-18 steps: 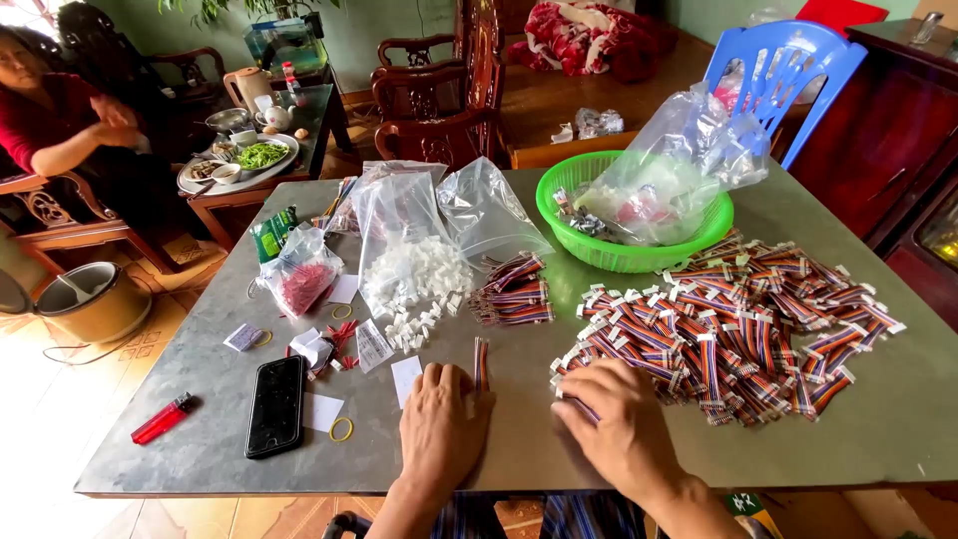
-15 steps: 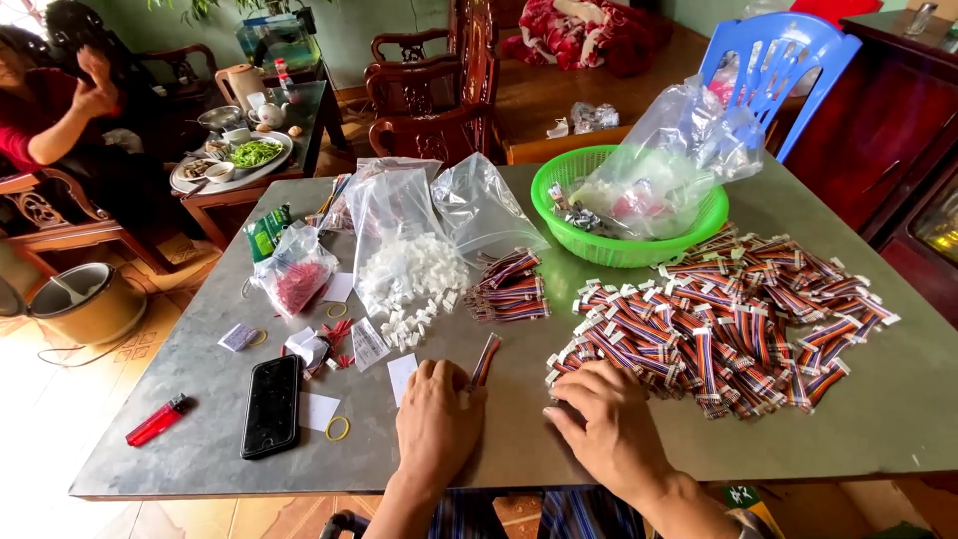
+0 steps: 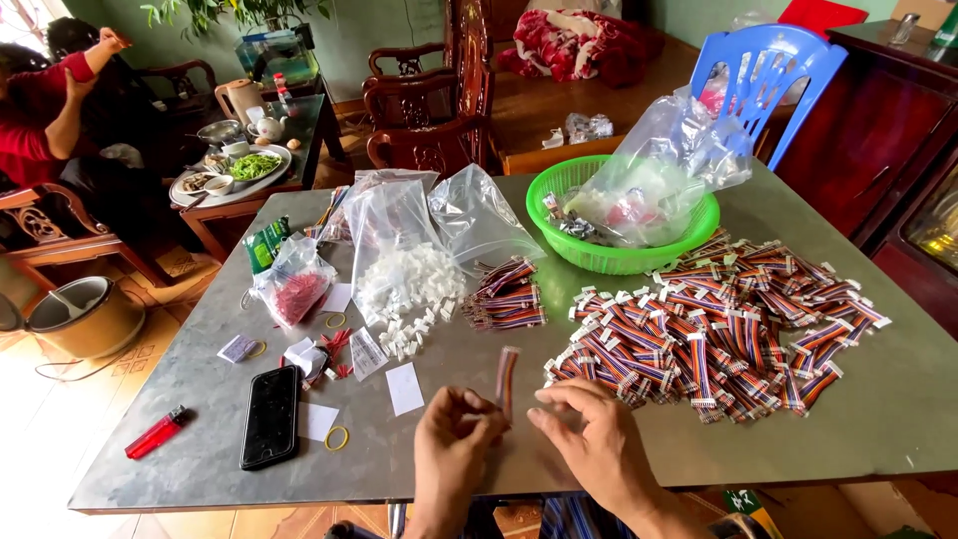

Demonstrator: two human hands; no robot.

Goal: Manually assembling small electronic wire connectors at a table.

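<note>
Grey table (image 3: 200, 449), left hand (image 3: 454, 449) pinching striped cable piece (image 3: 507, 379), right hand (image 3: 589, 434) half-curled beside it

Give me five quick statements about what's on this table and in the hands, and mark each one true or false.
1. The left hand holds a short striped ribbon cable upright. True.
2. The green basket sits at the near edge by the phone. False: it sits at the far side of the table, and the black phone lies near the front left.
3. The big pile of striped cables lies to the right of the hands. True.
4. The red lighter lies inside the basket. False: it lies on the table's front left corner.
5. The right hand rests flat on the phone. False: it is beside the left hand, fingers toward the cable.
</note>
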